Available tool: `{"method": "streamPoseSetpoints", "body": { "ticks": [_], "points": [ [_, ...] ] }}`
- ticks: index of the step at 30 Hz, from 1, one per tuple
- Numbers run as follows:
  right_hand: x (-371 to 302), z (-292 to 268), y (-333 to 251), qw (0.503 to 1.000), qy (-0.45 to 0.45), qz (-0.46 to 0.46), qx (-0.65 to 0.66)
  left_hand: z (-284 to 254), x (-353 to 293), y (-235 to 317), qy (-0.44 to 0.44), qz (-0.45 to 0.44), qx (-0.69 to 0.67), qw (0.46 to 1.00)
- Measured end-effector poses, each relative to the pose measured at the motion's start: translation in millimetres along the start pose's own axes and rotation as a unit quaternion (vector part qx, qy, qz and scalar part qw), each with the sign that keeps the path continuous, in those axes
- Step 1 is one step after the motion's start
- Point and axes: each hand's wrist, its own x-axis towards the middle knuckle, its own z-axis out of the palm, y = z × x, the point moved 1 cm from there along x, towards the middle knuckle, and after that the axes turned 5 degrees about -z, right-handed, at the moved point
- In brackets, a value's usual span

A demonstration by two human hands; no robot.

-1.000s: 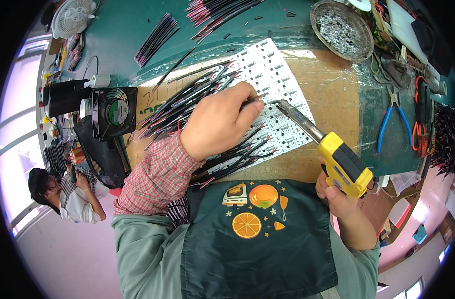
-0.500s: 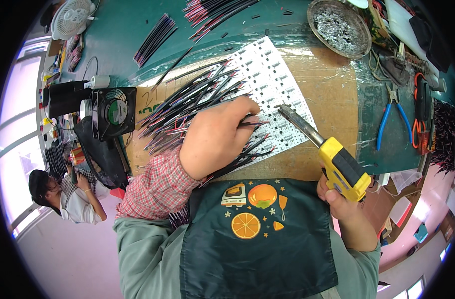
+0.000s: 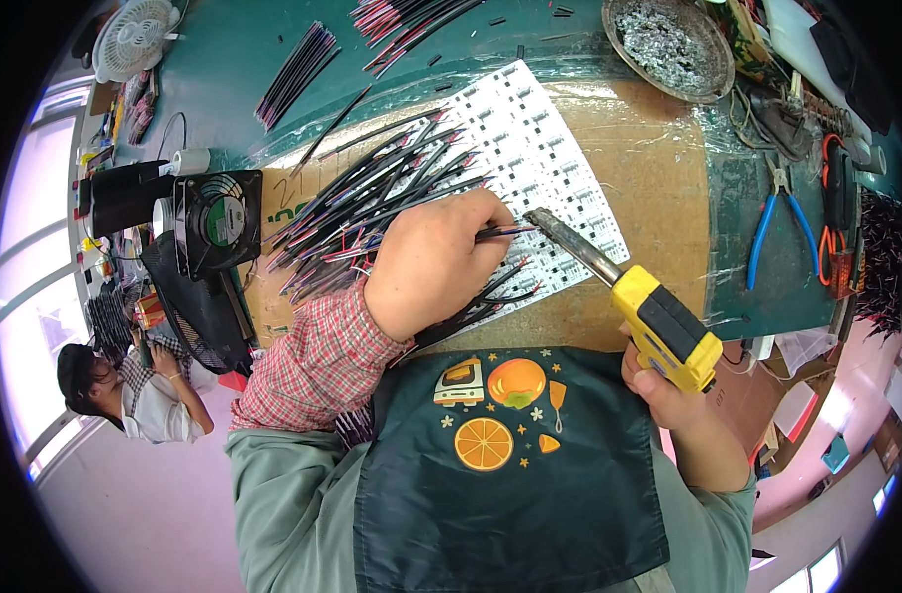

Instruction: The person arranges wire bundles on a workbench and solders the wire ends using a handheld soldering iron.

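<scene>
My left hand pinches a thin black cable, whose bared lead ends point right over a white sheet of small circuit boards. My right hand grips a yellow and black soldering gun by its handle. Its metal tip is at the cable's lead ends above the boards; whether they touch I cannot tell. Under and left of my left hand lie many black cables with red and white ends, several reaching onto the sheet. My left palm hides part of them.
A brown board lies under the sheet on the green table. To the left stands a small black fan. Blue-handled pliers lie right, below a round metal dish. Cable bundles lie at the back. Another person sits far left.
The soldering gun's tip has moved slightly left, closer to the cable ends in my left hand. My left hand has stayed nearly in place, and the whole view has shifted a little.
</scene>
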Motion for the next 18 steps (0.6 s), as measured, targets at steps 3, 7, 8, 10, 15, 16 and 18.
{"method": "streamPoseSetpoints", "body": {
  "ticks": [3,7,8,10,15,16,18],
  "points": [
    [1.3,-1.5,-2.5,1.0,-0.018,-0.013,0.019,2.4,-0.3,-3.2,0.007,-0.007,-0.023,1.0],
    [0.9,-0.4,-2.0,1.0,-0.014,-0.009,0.014,5.1,-1.8,-3.9,0.012,0.001,-0.008,1.0],
    [0.8,0.1,-2.3,1.0,-0.012,-0.007,0.017,5.2,-2.5,-3.6,0.014,-0.001,-0.004,1.0],
    [0.6,0.8,-2.5,1.0,-0.01,0.0,0.019,5.3,-2.8,-3.5,0.015,-0.001,0.0,1.0],
    [-1.8,-0.6,2.0,1.0,-0.012,0.015,0.007,5.5,-4.0,-3.3,0.019,0.001,0.011,1.0],
    [-2.1,-0.4,1.9,1.0,-0.01,0.011,0.004,6.5,-4.3,-3.8,0.023,0.004,0.01,1.0],
    [-2.4,-0.5,1.0,1.0,-0.008,0.008,0.0,7.3,-4.5,-3.7,0.027,0.007,0.009,1.0]
  ]
}}
